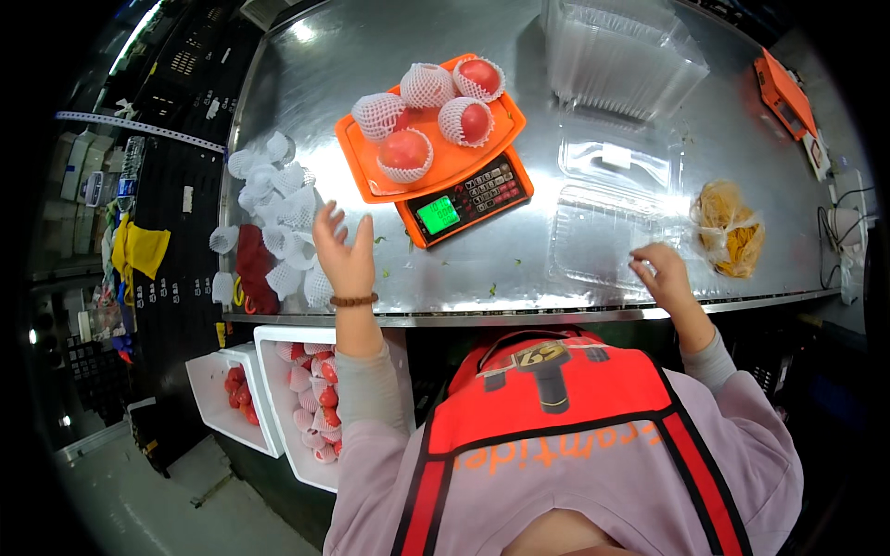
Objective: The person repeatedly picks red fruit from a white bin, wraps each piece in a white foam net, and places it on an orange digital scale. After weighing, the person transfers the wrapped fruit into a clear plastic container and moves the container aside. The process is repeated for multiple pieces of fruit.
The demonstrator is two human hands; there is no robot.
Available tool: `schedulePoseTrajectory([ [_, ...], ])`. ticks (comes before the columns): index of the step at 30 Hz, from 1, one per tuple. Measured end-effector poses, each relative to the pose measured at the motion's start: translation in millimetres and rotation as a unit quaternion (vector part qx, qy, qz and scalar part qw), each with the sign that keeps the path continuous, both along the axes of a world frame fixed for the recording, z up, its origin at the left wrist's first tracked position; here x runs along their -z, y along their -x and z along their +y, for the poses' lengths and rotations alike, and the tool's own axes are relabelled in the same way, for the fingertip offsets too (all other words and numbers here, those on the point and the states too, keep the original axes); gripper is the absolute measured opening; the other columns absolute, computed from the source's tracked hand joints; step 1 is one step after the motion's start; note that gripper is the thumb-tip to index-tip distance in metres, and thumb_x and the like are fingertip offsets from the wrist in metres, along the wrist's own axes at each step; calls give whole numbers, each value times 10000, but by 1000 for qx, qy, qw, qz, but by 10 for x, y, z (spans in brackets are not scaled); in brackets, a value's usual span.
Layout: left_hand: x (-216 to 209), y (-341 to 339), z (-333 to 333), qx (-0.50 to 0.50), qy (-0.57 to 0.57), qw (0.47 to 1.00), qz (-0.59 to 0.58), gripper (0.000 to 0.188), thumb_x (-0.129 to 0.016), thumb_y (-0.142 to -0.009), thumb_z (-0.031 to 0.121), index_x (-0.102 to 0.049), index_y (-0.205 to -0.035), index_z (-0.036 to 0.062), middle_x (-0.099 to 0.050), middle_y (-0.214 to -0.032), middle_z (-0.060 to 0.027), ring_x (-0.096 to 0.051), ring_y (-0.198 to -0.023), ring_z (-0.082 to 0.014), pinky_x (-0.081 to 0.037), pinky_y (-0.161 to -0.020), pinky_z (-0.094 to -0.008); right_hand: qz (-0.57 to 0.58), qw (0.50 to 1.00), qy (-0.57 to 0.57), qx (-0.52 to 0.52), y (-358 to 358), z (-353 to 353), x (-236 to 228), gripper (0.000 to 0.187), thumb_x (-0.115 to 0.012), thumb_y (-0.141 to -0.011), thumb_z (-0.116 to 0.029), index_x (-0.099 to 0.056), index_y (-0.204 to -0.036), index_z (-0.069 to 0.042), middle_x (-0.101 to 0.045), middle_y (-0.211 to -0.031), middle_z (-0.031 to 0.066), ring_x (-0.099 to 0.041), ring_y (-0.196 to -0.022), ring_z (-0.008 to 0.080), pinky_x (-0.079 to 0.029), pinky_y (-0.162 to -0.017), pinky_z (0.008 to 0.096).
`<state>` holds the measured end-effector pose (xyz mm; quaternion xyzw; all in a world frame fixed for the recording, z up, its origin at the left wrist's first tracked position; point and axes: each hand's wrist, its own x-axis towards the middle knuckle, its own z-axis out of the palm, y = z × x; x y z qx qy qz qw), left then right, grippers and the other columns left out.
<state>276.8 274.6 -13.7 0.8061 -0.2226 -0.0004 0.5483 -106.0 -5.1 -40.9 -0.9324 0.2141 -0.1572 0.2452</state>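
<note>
My left hand (346,258) is raised near the table's front edge, its fingers apart and nothing in it. It is between a pile of white foam fruit nets (278,190) and an orange digital scale (473,196) with a lit green display. On the scale's orange pan (375,176) lie several round red fruits, possibly tomatoes, such as this netted fruit (405,151). My right hand (663,276) hovers by the near right corner of a clear plastic clamshell box (603,232), which lies with its lid laid back. Its fingers are curled but apart, with nothing visible between them.
Stacked clear boxes (626,60) stand at the back. A bag of yellow rubber bands (731,230) lies right, below another orange device (786,93). Dark red cloth (255,269) lies at left. White foam crates (269,371) of red fruit stand below the metal table's edge (519,317).
</note>
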Motion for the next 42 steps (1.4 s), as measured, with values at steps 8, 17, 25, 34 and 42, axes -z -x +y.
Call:
schedulePoseTrajectory([
  [8, -188, -468, -326, 43, 49, 998, 7, 559, -712, -788, 160, -436, -1251, 10, -469, -1228, -151, -502, -1125, -258, -439, -907, -384, -124, 992, -4, 3, -1483, -189, -713, 159, -654, -823, -132, -654, -938, -22, -651, -866, 116, -623, -791, 267, -481, -698, 322],
  [17, -340, -1223, -627, 165, -161, 965, -126, 680, -728, -781, 184, -373, -1349, 67, -352, -1384, -158, -479, -1173, -257, -428, -952, -383, -107, 988, 52, -97, -3284, -558, -900, 401, -676, -777, -313, -622, -1107, -91, -647, -1003, 106, -622, -929, 266, -490, -800, 355],
  [25, -206, -1608, -1274, 357, -148, 909, 156, 875, -819, -655, 267, -371, -1362, 10, -423, -1342, -230, -507, -1176, -288, -460, -933, -329, 155, 972, 128, -124, -4093, -290, -717, 808, -760, -630, -333, -421, -1347, -179, -550, -1210, 154, -560, -1086, 330, -352, -961, 556],
  [34, -174, -1718, -1279, 253, -101, 957, 104, 747, -773, -676, 234, -429, -1290, -17, -580, -1117, -172, -605, -965, -215, -543, -764, -331, 32, 994, 84, -67, -3940, -277, -895, 754, -764, -613, -332, -482, -1294, -172, -549, -1201, 137, -568, -1083, 319, -386, -952, 519],
  [42, -734, -548, -948, 365, 228, 859, 278, 725, -709, -740, 208, -340, -1346, 58, -487, -1246, -139, -539, -1117, -279, -488, -931, -418, -231, 947, -219, 49, -1600, -610, -903, 721, -761, -707, -264, -442, -1332, -102, -523, -1238, 145, -530, -1112, 231, -442, -924, 367],
])
